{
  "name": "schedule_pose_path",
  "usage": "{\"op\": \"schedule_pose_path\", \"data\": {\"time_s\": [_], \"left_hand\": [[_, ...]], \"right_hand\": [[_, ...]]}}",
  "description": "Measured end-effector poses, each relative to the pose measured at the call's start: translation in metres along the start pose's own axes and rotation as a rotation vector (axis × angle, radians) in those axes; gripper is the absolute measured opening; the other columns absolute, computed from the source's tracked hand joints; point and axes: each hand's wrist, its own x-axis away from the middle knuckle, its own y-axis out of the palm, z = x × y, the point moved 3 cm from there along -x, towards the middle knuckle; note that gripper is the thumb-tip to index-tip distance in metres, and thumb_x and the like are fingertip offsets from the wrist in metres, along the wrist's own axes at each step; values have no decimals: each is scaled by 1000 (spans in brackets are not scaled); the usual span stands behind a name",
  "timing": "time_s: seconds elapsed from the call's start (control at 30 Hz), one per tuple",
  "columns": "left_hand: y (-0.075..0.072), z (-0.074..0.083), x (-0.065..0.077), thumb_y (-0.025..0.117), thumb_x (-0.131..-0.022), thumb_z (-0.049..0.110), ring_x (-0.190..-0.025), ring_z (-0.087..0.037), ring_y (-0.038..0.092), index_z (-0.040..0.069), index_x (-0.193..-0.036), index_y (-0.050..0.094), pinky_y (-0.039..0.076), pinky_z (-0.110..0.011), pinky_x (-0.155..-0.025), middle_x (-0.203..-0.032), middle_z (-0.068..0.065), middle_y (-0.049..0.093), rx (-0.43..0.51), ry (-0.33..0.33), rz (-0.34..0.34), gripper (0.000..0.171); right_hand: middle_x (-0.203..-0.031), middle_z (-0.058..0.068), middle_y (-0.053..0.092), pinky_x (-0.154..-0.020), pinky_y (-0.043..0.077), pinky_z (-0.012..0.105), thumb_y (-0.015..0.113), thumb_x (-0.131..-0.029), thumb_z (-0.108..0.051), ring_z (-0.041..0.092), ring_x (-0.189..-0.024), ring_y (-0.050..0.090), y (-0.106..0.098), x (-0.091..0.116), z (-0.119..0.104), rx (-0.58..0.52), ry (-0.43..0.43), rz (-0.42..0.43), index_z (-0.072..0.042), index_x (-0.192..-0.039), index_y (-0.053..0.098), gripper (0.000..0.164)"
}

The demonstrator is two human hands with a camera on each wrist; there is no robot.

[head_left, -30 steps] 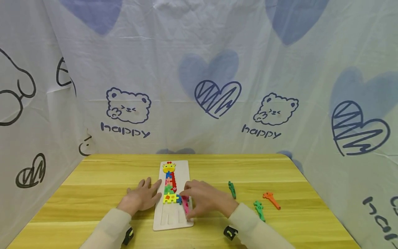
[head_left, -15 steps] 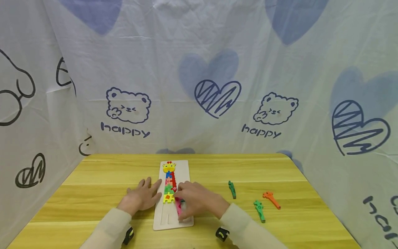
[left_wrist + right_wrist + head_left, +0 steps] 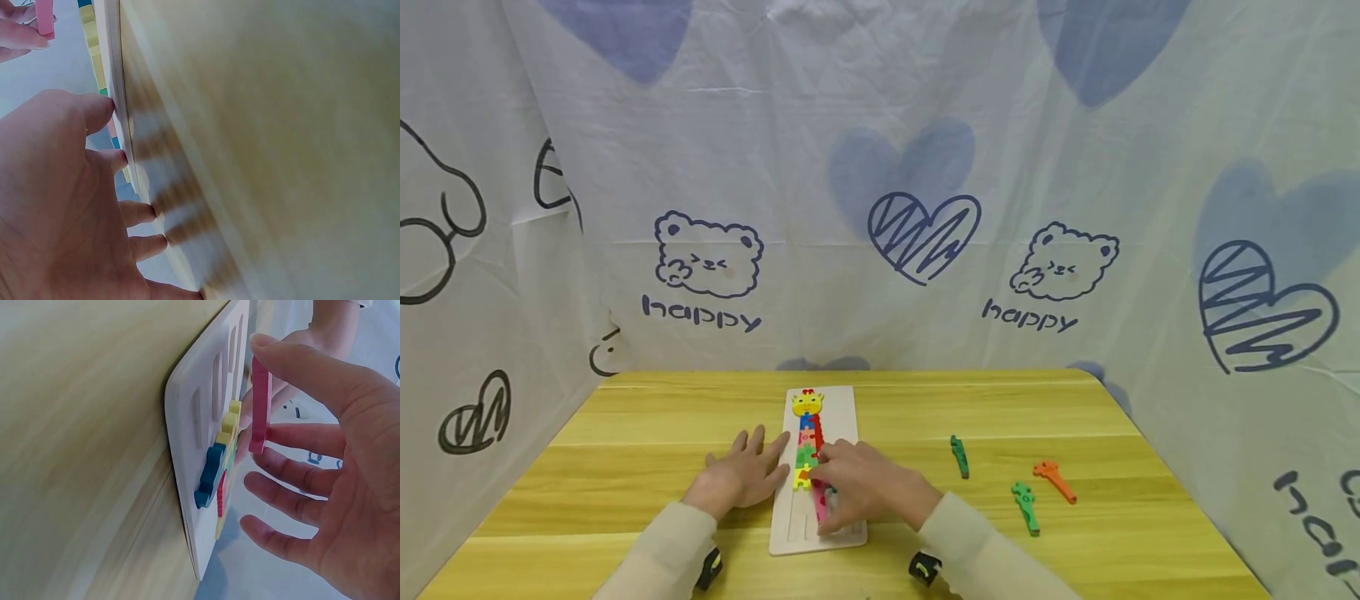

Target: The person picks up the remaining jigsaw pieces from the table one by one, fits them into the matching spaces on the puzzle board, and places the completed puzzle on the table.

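A pale wooden puzzle board point(image 3: 841, 407) bears a giraffe made of coloured pieces, with a yellow head point(image 3: 808, 405) at its far end. My right hand point(image 3: 867, 483) pinches a pink puzzle piece point(image 3: 260, 407) lengthwise between thumb and fingers. In the right wrist view that piece hangs above the board, apart from its surface. A dark blue piece point(image 3: 211, 475) lies on the board beside the yellow ones. Bare leg-shaped recesses point(image 3: 217, 387) show at the near end. My left hand point(image 3: 737, 478) lies on the table, fingers spread, tips touching the board's left edge.
On the right of the wooden table point(image 3: 647, 433) lie a dark green piece point(image 3: 960, 457), a lighter green piece point(image 3: 1026, 508) and an orange piece point(image 3: 1056, 482). A printed white curtain point(image 3: 820, 292) hangs behind the table's far edge.
My right hand has moved left over the board, carrying the pink piece from the right side toward the middle, below the yellow piece. The left hand keeps its place.
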Motion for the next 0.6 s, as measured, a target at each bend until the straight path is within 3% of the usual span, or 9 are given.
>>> {"op": "schedule_pose_path", "data": {"time_s": [0.23, 0.6], "left_hand": [[-2, 2, 1, 41, -108, 46, -152, -57, 23, 20, -164, 29, 23, -88, -108, -169, -28, 21, 8, 1, 4, 62], [-3, 2, 1, 41, -109, 46, -152, -57, 23, 20, -164, 28, 22, -89, -107, -169, -29, 20, 10, 0, -2, 62]], "right_hand": [[-125, -5, 63, -84, 48, 24, 80, -79, -66, 9, -103, 52, 0, -3, -5, 36, 8, 34, -23, -135, 68, 71], [-133, -6, 62, -89, 52, 28, 80, -79, -66, 10, -110, 55, 5, -10, -12, 40, 13, 25, -26, -133, 70, 67]]}}
